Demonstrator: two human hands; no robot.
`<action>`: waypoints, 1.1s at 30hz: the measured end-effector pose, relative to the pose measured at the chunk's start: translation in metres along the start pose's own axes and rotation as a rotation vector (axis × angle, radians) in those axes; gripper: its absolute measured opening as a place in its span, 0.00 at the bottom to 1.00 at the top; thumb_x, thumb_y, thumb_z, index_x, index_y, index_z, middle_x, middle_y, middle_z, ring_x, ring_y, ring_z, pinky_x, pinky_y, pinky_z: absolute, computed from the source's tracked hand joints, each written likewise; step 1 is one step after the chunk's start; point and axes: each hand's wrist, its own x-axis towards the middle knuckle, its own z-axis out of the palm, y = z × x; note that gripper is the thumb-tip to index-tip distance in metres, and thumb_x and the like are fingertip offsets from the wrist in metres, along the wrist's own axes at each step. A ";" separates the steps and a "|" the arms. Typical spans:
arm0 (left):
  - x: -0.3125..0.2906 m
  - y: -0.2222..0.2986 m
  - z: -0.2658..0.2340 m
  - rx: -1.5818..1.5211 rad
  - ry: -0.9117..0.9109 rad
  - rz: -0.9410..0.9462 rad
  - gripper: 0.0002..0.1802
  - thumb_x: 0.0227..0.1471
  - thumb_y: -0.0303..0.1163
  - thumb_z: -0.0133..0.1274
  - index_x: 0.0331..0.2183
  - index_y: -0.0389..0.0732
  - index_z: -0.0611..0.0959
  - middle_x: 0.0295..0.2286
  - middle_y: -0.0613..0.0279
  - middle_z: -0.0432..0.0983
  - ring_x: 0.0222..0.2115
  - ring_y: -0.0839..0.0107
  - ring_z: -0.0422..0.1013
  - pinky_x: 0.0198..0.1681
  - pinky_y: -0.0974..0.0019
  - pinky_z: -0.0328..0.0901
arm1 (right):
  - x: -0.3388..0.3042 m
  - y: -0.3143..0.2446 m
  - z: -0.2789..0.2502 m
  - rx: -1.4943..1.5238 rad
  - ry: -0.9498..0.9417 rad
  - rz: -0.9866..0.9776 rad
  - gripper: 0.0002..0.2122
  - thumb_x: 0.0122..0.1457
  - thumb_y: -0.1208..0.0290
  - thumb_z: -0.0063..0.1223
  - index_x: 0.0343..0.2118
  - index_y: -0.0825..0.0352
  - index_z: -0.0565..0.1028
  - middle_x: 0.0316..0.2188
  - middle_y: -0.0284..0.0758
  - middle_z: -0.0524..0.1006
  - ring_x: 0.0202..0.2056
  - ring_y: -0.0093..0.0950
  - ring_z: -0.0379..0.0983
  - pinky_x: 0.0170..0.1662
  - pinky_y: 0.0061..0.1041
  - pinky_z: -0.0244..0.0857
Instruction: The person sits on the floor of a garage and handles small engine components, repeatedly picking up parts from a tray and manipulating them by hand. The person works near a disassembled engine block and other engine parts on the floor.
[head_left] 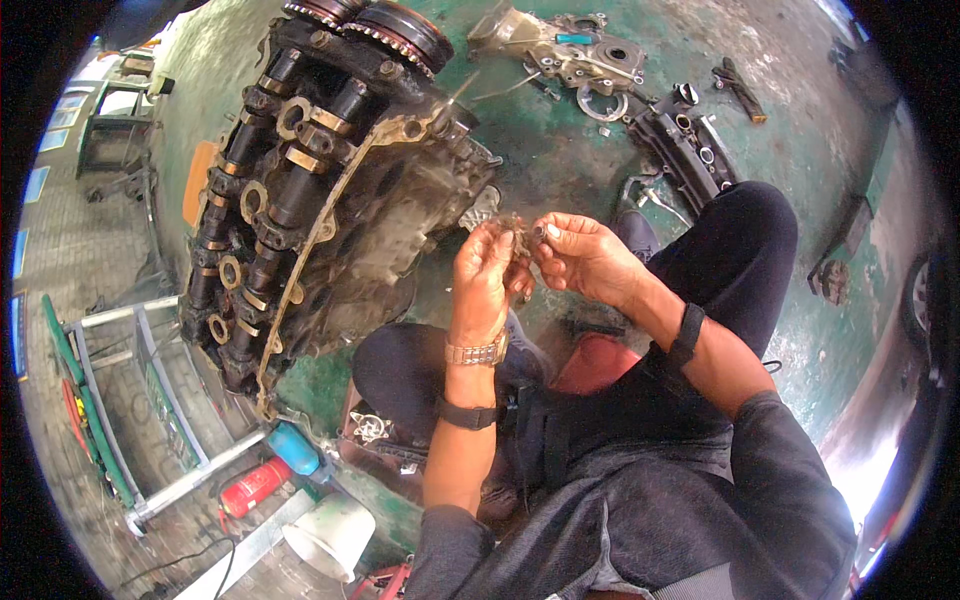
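Pinching frayed brown wad (519,238) with left fingers (501,248), small dark piece (540,231) with right fingers (562,239), red extinguisher (256,487) print illegible

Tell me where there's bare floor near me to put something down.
The widest free patch is the green floor right of the black cover, beyond the raised knee. A smaller one lies between the engine and that cover, beyond the right hand. It's crowded around the pale metal housing, and at lower left around the extinguisher and white bucket.
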 end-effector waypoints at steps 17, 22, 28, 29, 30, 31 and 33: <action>-0.004 0.003 0.005 0.177 -0.041 0.158 0.10 0.54 0.26 0.52 0.39 0.36 0.71 0.26 0.63 0.74 0.16 0.79 0.66 0.18 0.75 0.63 | -0.003 0.003 0.009 -0.371 0.126 -0.111 0.10 0.61 0.64 0.48 0.26 0.63 0.71 0.17 0.25 0.69 0.16 0.16 0.64 0.18 0.17 0.58; -0.003 0.003 0.007 0.259 -0.032 0.175 0.09 0.54 0.25 0.51 0.37 0.36 0.71 0.23 0.64 0.72 0.14 0.81 0.65 0.16 0.77 0.61 | -0.005 0.000 0.017 -0.564 0.250 -0.142 0.10 0.61 0.66 0.49 0.25 0.65 0.70 0.16 0.25 0.69 0.14 0.14 0.62 0.16 0.15 0.58; -0.005 0.003 0.001 0.303 -0.065 0.014 0.04 0.56 0.27 0.48 0.35 0.38 0.72 0.20 0.66 0.71 0.13 0.82 0.62 0.14 0.77 0.58 | -0.004 -0.004 0.013 -0.905 0.209 -0.340 0.06 0.58 0.71 0.52 0.27 0.66 0.70 0.17 0.26 0.70 0.18 0.13 0.64 0.20 0.15 0.58; -0.005 0.003 0.000 0.276 -0.062 -0.035 0.04 0.56 0.28 0.48 0.35 0.39 0.73 0.19 0.67 0.71 0.12 0.82 0.62 0.13 0.77 0.58 | -0.003 -0.005 0.012 -0.977 0.183 -0.384 0.05 0.58 0.72 0.53 0.28 0.67 0.70 0.17 0.26 0.71 0.19 0.14 0.65 0.20 0.15 0.58; -0.005 0.003 -0.001 0.250 -0.060 -0.084 0.04 0.57 0.28 0.47 0.35 0.39 0.73 0.19 0.67 0.70 0.12 0.83 0.61 0.13 0.78 0.57 | -0.003 -0.006 0.012 -1.048 0.157 -0.430 0.05 0.57 0.73 0.54 0.29 0.68 0.71 0.18 0.27 0.71 0.20 0.14 0.65 0.21 0.16 0.59; -0.005 0.003 -0.002 0.218 -0.075 -0.089 0.04 0.56 0.28 0.47 0.35 0.40 0.73 0.20 0.69 0.70 0.12 0.83 0.61 0.13 0.77 0.57 | -0.003 -0.008 0.011 -1.103 0.145 -0.456 0.05 0.56 0.74 0.54 0.30 0.68 0.71 0.18 0.27 0.72 0.20 0.15 0.66 0.22 0.17 0.59; -0.005 0.003 -0.003 0.171 -0.083 -0.115 0.06 0.56 0.29 0.46 0.37 0.41 0.75 0.21 0.72 0.70 0.14 0.83 0.61 0.14 0.77 0.55 | -0.004 -0.011 0.012 -1.219 0.117 -0.512 0.05 0.56 0.75 0.54 0.31 0.69 0.71 0.18 0.28 0.72 0.21 0.16 0.66 0.23 0.18 0.61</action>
